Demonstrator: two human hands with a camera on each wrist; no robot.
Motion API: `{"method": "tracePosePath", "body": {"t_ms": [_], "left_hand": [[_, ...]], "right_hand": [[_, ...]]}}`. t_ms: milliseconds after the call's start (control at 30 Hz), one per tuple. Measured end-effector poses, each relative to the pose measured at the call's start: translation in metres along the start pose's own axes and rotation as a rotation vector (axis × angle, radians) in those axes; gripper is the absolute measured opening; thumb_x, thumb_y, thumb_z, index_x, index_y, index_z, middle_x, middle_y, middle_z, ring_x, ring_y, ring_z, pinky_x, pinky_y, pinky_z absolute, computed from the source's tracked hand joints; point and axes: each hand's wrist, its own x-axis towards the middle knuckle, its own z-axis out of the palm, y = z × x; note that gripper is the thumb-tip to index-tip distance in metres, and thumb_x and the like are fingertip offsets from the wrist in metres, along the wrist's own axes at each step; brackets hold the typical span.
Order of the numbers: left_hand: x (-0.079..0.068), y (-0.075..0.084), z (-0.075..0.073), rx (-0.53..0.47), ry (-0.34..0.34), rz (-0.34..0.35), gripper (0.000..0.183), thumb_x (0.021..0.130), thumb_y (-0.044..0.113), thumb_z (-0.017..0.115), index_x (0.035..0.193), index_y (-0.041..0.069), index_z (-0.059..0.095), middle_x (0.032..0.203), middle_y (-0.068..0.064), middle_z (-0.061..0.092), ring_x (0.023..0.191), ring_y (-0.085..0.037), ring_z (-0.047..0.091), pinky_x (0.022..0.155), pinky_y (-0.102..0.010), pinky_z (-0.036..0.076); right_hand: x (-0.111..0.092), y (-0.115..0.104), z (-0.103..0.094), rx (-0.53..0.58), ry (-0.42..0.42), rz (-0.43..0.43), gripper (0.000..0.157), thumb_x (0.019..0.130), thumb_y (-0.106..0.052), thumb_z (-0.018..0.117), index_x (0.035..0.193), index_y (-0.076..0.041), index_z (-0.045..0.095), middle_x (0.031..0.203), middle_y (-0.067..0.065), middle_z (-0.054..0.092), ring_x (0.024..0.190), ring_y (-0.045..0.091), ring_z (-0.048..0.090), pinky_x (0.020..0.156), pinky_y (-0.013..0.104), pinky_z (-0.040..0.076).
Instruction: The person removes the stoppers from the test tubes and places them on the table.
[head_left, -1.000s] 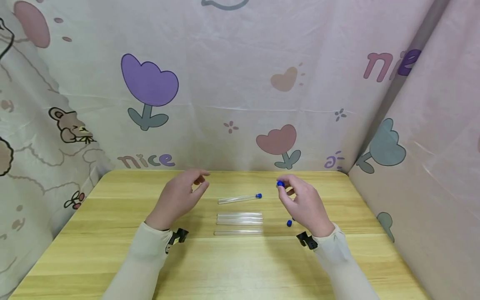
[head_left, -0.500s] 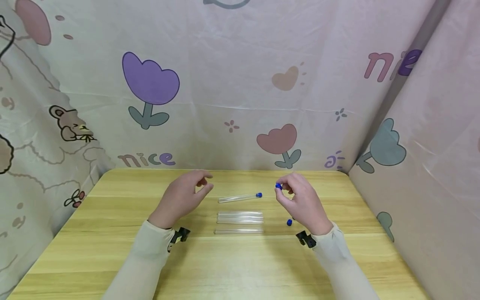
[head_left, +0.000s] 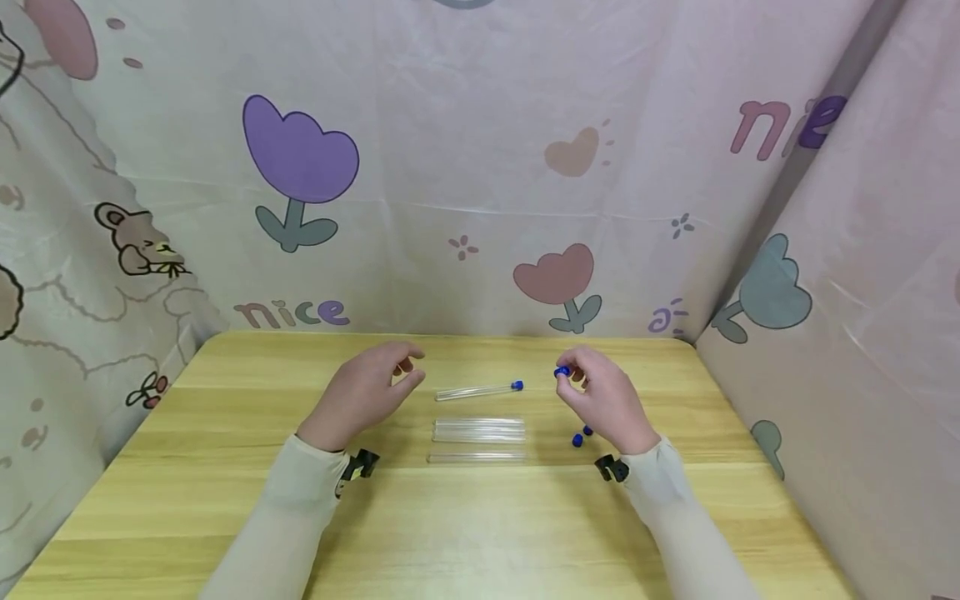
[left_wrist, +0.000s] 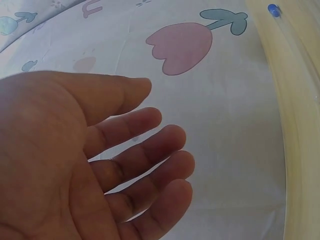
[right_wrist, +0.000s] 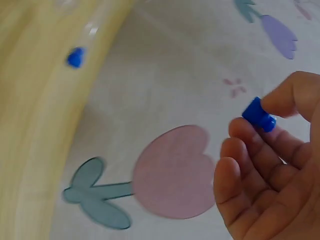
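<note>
My right hand (head_left: 606, 396) is raised over the right part of the table and pinches a small blue cap (right_wrist: 258, 115) between thumb and fingers. The left hand (head_left: 362, 393) hovers at the left, fingers loosely bent and holding nothing, as the left wrist view confirms. Between the hands lies a clear glass tube (head_left: 474, 392) with a blue cap (head_left: 517, 386) on its right end. Nearer to me, several uncapped clear tubes (head_left: 478, 431) lie side by side, and a single tube (head_left: 476, 457) lies apart in front of them.
Two loose blue caps, the nearer cap (head_left: 577, 440) and the farther cap (head_left: 588, 431), lie on the wooden table (head_left: 465, 533) just left of my right wrist. A patterned cloth (head_left: 450, 167) hangs behind the table and along both sides.
The right hand shifts slightly, still pinching the blue cap. The left hand has moved a little to the right since a second ago. The tubes stay in place; the head view tilts slightly.
</note>
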Motion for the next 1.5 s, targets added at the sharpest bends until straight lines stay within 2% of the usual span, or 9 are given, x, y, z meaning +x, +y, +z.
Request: {"method": "tracePosePath", "body": {"t_ms": [167, 333, 433, 633, 933, 1167, 1300, 1400, 1500], "left_hand": [[-0.002, -0.004, 0.001, -0.002, -0.016, -0.004, 0.031, 0.1, 0.027, 0.07, 0.127, 0.011, 0.069, 0.11, -0.007, 0.073, 0.096, -0.023, 0.068, 0.083, -0.046, 0.058], [-0.003, -0.004, 0.001, 0.003, -0.025, -0.022, 0.031, 0.1, 0.028, 0.069, 0.126, 0.012, 0.069, 0.11, -0.006, 0.072, 0.096, -0.023, 0.068, 0.083, -0.047, 0.058], [-0.003, -0.004, 0.001, 0.005, -0.028, -0.022, 0.031, 0.1, 0.027, 0.069, 0.127, 0.011, 0.069, 0.111, -0.006, 0.072, 0.096, -0.023, 0.068, 0.084, -0.047, 0.058], [-0.002, -0.004, 0.002, 0.016, -0.034, -0.022, 0.031, 0.1, 0.027, 0.069, 0.126, 0.011, 0.069, 0.11, -0.006, 0.072, 0.096, -0.023, 0.068, 0.084, -0.047, 0.058], [-0.001, 0.0, 0.002, 0.023, -0.041, -0.009, 0.03, 0.1, 0.027, 0.07, 0.125, 0.012, 0.069, 0.108, -0.005, 0.072, 0.093, -0.023, 0.068, 0.082, -0.045, 0.058], [-0.001, 0.002, 0.005, 0.021, -0.045, 0.002, 0.03, 0.1, 0.027, 0.07, 0.125, 0.011, 0.07, 0.109, -0.004, 0.072, 0.093, -0.021, 0.068, 0.082, -0.044, 0.058], [-0.002, 0.003, 0.002, 0.014, -0.037, 0.002, 0.03, 0.1, 0.026, 0.071, 0.126, 0.011, 0.069, 0.11, -0.005, 0.072, 0.095, -0.022, 0.069, 0.084, -0.044, 0.059], [-0.003, 0.004, 0.002, 0.008, -0.041, 0.014, 0.03, 0.1, 0.025, 0.07, 0.126, 0.011, 0.069, 0.11, -0.004, 0.072, 0.097, -0.021, 0.069, 0.086, -0.044, 0.058], [-0.003, 0.006, 0.001, 0.002, -0.054, 0.03, 0.031, 0.1, 0.026, 0.07, 0.127, 0.012, 0.069, 0.112, -0.004, 0.072, 0.099, -0.021, 0.068, 0.088, -0.044, 0.058]], "right_hand": [[0.005, 0.02, 0.002, -0.091, -0.123, 0.02, 0.002, 0.095, -0.014, 0.07, 0.094, -0.012, 0.071, 0.089, -0.003, 0.067, 0.079, 0.014, 0.06, 0.07, 0.034, 0.054], [0.009, 0.037, 0.006, -0.19, -0.346, 0.08, 0.007, 0.094, -0.012, 0.069, 0.087, -0.014, 0.069, 0.078, -0.005, 0.061, 0.066, 0.012, 0.053, 0.063, 0.031, 0.047], [0.008, 0.044, 0.011, -0.236, -0.451, 0.102, 0.009, 0.092, -0.01, 0.068, 0.084, -0.014, 0.067, 0.076, -0.004, 0.061, 0.065, 0.012, 0.053, 0.062, 0.031, 0.046], [0.005, 0.051, 0.022, -0.28, -0.542, 0.131, 0.018, 0.09, -0.01, 0.07, 0.076, -0.015, 0.061, 0.073, -0.004, 0.057, 0.067, 0.014, 0.052, 0.061, 0.031, 0.044], [0.0, 0.048, 0.027, -0.298, -0.566, 0.169, 0.022, 0.086, -0.005, 0.07, 0.07, -0.014, 0.057, 0.069, -0.002, 0.055, 0.064, 0.016, 0.051, 0.058, 0.03, 0.04], [-0.001, 0.05, 0.02, -0.257, -0.578, 0.186, 0.021, 0.093, -0.02, 0.07, 0.076, -0.015, 0.059, 0.072, -0.003, 0.057, 0.064, 0.015, 0.052, 0.06, 0.032, 0.042], [0.007, 0.046, 0.007, -0.219, -0.506, 0.16, 0.016, 0.096, -0.025, 0.068, 0.085, -0.014, 0.065, 0.079, -0.003, 0.061, 0.067, 0.015, 0.054, 0.065, 0.035, 0.046], [0.01, 0.036, -0.002, -0.186, -0.423, 0.121, 0.013, 0.098, -0.025, 0.066, 0.094, -0.014, 0.071, 0.09, -0.002, 0.068, 0.079, 0.015, 0.06, 0.075, 0.041, 0.054], [0.011, 0.021, -0.008, -0.138, -0.335, 0.064, 0.011, 0.099, -0.024, 0.066, 0.1, -0.016, 0.073, 0.099, -0.003, 0.07, 0.091, 0.018, 0.066, 0.085, 0.045, 0.056]]}}
